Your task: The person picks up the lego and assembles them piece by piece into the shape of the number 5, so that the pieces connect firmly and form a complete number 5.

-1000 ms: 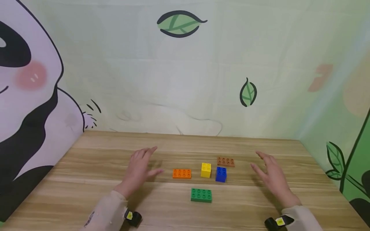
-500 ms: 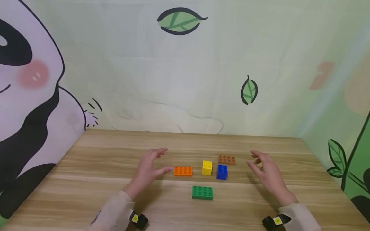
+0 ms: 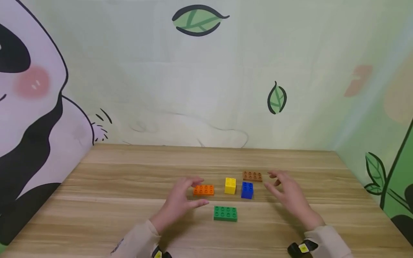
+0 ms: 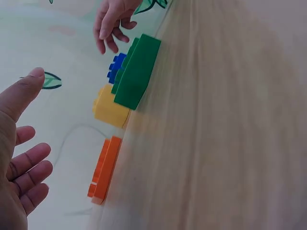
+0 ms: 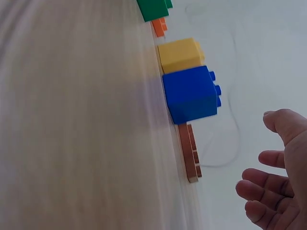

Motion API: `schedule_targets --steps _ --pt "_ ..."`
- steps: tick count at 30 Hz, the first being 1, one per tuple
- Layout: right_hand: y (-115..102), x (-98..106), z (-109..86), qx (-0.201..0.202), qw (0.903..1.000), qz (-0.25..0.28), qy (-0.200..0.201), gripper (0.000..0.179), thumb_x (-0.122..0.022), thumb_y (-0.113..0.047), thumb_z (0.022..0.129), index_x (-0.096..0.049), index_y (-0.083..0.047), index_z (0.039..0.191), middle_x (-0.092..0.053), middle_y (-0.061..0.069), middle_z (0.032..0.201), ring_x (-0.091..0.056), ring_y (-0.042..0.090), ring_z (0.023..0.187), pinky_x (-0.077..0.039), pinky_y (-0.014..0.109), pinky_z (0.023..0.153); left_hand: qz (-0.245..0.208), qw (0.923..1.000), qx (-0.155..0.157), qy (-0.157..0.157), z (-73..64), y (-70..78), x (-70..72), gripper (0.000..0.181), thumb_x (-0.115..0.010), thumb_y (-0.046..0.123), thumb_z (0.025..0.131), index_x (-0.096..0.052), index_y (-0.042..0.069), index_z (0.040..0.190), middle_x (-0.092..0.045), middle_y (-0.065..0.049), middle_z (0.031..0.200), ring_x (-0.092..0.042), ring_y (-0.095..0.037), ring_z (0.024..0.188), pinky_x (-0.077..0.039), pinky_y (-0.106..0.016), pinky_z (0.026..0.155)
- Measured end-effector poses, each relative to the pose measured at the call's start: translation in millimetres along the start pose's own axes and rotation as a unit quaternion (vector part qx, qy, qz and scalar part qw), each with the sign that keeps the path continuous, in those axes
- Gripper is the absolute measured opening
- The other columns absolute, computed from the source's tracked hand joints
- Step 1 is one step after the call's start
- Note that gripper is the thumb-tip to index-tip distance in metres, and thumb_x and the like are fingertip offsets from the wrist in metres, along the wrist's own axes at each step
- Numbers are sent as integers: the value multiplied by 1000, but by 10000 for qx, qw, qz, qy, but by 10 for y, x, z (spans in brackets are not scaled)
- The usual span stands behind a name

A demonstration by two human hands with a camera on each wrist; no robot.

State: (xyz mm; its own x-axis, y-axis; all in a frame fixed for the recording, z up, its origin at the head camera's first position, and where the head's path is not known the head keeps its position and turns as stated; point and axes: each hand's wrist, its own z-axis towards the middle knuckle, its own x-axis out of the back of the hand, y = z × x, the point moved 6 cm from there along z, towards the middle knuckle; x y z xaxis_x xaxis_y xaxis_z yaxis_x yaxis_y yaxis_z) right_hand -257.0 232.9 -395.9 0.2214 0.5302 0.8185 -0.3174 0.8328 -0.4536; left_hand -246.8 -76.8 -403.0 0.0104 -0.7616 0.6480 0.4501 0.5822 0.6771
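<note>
Hovering with unclenched left hand (image 3: 179, 197) at eight o'clock from orange brick (image 3: 204, 190) and unclenched right hand (image 3: 289, 193) at three from blue brick (image 3: 247, 191).

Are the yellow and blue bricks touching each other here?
Apart: the head view shows a narrow strip of tabletop between the yellow brick and the blue brick.

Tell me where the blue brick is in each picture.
Head view: blue brick, lower half, right of centre.
Left wrist view: blue brick, upper left, partly behind the green brick.
Right wrist view: blue brick, just right of centre.
Shared landmark: the yellow brick, visible in all three.
</note>
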Motion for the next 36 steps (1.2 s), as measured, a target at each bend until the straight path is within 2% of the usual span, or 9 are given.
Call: schedule_targets --steps 5,8,14,19,23,27,33,36 --pt "-73 -42 12 97 9998 124 -115 44 -65 -23 91 -55 2 126 -64 17 113 -61 25 91 -51 40 74 -241 9996 -30 -146 -31 39 -72 62 -85 28 68 -60 10 122 -66 -5 116 -58 -20 107 -47 -44 96" --pt "-112 -79 14 168 9995 162 -189 46 -67 -23 90 -55 2 127 -64 17 115 -61 22 89 -51 39 74 -220 9993 -63 -294 -48 58 -129 61 -84 29 69 -61 8 121 -65 -5 115 -58 -20 107 -47 -42 96" --pt "-197 -189 10 328 9990 115 -273 44 -70 -23 88 -59 -3 125 -65 13 116 -57 13 84 -48 27 68 -226 9977 -226 -597 -93 76 -254 56 -84 31 71 -63 6 116 -66 -6 115 -58 -22 107 -44 -45 98" --pt "-227 -245 -8 347 9987 192 -327 46 -71 -25 87 -58 -3 125 -64 13 117 -58 12 84 -49 28 70 -99 9967 -261 -759 -139 56 -332 55 -82 36 71 -64 11 117 -66 -2 117 -57 -21 110 -43 -44 100" --pt "-245 -258 -17 318 9987 232 -321 46 -71 -25 86 -59 -4 125 -64 13 118 -59 13 84 -49 28 70 -48 9968 -226 -767 -152 35 -357 54 -82 37 71 -64 14 117 -66 0 116 -56 -20 111 -43 -44 100" --pt "-244 -288 -28 270 9985 247 -411 46 -71 -26 87 -58 -5 126 -64 12 119 -59 11 84 -50 28 71 -11 9964 -239 -808 -159 23 -395 54 -82 37 71 -64 13 116 -65 0 114 -55 -18 106 -45 -39 96" --pt "-218 -335 -54 115 9980 218 -582 48 -70 -28 87 -57 -7 129 -63 10 121 -57 10 85 -50 26 72 69 9941 -298 -1045 -175 33 -488 51 -81 36 73 -64 12 115 -64 2 105 -56 -13 96 -46 -32 89" --pt "-223 -350 -61 177 9978 266 -582 49 -71 -26 86 -57 -6 128 -63 10 120 -58 10 83 -51 26 71 45 9931 -343 -1122 -178 39 -515 49 -81 35 75 -64 12 115 -65 3 103 -58 -12 94 -47 -30 88"
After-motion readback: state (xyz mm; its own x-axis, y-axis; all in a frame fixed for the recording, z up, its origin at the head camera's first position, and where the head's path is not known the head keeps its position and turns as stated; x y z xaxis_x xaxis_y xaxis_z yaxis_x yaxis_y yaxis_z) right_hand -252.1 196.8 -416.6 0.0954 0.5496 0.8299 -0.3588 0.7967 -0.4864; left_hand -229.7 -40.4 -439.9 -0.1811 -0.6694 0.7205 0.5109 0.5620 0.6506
